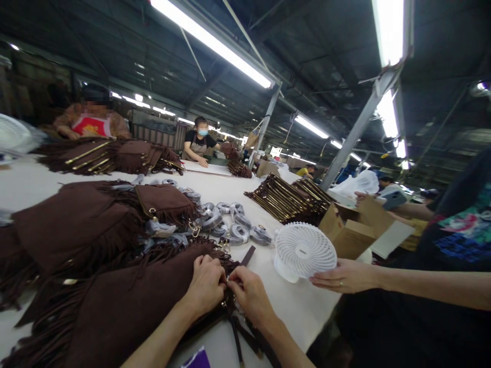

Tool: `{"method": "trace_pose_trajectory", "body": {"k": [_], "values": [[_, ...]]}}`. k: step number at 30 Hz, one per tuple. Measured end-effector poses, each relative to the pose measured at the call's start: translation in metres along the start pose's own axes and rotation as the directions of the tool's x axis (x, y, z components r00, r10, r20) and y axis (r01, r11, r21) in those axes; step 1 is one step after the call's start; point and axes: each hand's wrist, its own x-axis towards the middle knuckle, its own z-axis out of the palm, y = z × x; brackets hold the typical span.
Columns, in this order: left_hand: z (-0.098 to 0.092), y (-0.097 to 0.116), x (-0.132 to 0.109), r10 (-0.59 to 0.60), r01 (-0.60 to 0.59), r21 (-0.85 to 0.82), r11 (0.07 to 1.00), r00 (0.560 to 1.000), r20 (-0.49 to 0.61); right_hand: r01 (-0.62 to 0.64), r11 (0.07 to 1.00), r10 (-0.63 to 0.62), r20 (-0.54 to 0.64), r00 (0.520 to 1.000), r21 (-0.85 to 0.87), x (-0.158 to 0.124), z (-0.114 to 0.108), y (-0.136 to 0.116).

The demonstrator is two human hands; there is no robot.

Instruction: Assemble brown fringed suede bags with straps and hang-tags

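Observation:
A brown fringed bag (126, 312) lies in front of me on the white table (307, 306). My left hand (207, 283) is closed at the bag's right end, its fingers bent over the edge. Close beside it, my right hand (249, 291) is closed too, thumb and forefinger pinched together near small metal fittings. What either hand pinches is too small to make out. Dark straps (240, 340) hang below my hands. Beyond them lie gold-coloured clasps and several wrapped grey coiled straps (240, 232).
More brown fringed bags (76, 220) lie at the left. At the right another person's hand (345, 276) touches a white fan (305, 250). Behind it are a cardboard box (351, 232) and stacked bags with gold zips (287, 199). Two people are across the table.

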Motion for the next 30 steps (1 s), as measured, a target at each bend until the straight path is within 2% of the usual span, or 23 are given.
{"method": "trace_pose_trajectory", "body": {"k": [5,9,15,17,21,26,30], "values": [[0.002,-0.004,0.007,-0.09,0.09,-0.013,0.996,0.995,0.044,0.089,0.996,-0.088,-0.033,0.996,0.032,-0.008,0.013,0.009],[0.006,-0.005,0.012,-0.151,0.151,0.009,0.989,0.988,0.023,0.126,0.99,-0.123,-0.057,0.991,0.065,-0.01,0.02,0.014],[0.009,-0.002,0.009,-0.08,0.082,0.043,0.996,0.996,-0.04,0.133,0.991,-0.132,-0.11,0.985,0.003,-0.009,0.023,0.01],[0.01,-0.003,0.009,-0.065,0.069,0.04,0.997,0.994,-0.087,0.07,0.996,-0.063,-0.104,0.993,0.058,-0.007,0.021,0.006],[0.008,-0.004,0.009,-0.115,0.079,-0.181,0.98,0.973,-0.199,-0.145,0.931,0.152,0.006,0.988,0.336,-0.004,0.006,0.001],[0.008,-0.014,0.018,-0.185,0.092,-0.339,0.936,0.949,-0.254,-0.302,0.802,0.24,0.184,0.953,0.516,0.006,-0.005,0.013],[0.008,-0.018,0.024,-0.205,0.031,-0.492,0.87,0.931,-0.304,-0.303,0.774,0.23,0.198,0.953,0.556,0.013,-0.005,0.009]]}}
